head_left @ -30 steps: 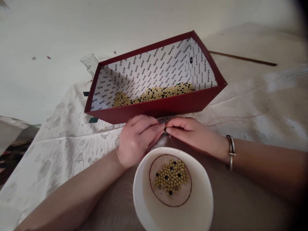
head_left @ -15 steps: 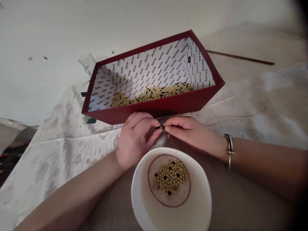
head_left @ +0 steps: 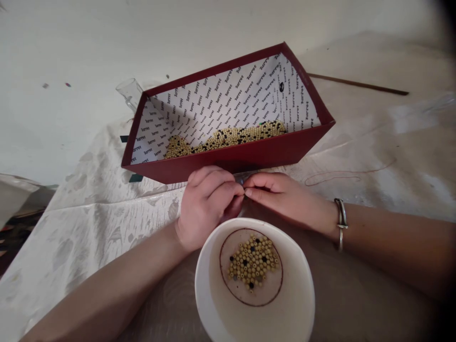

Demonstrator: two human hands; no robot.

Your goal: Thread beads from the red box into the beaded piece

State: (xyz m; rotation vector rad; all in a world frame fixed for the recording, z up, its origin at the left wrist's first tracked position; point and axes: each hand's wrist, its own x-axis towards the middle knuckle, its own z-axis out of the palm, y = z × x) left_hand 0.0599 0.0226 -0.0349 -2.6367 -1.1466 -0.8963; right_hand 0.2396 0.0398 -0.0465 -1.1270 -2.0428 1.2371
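Note:
My left hand (head_left: 212,199) and my right hand (head_left: 280,192) meet fingertip to fingertip just beyond a white paper tub (head_left: 210,289). Both are closed in a pinch. Whatever lies between the fingertips is too small and too covered to make out. Inside the tub, pale yellow beads (head_left: 253,259) with a few black ones lie on the bottom. Close behind my hands stands a dark red open box (head_left: 228,154) with a white printed lining. Many yellow and black beads (head_left: 231,136) are heaped along its near side.
A loose reddish thread (head_left: 333,178) curls on the patterned tablecloth (head_left: 85,213) at the right. Behind the box, a thin brown stick (head_left: 359,84) points right. A clear glass (head_left: 128,90) stands by the box's left end.
My left hand has turned and shifted slightly right, its fingertips now against those of my right hand. The small dark and yellow piece seen between them before is now covered.

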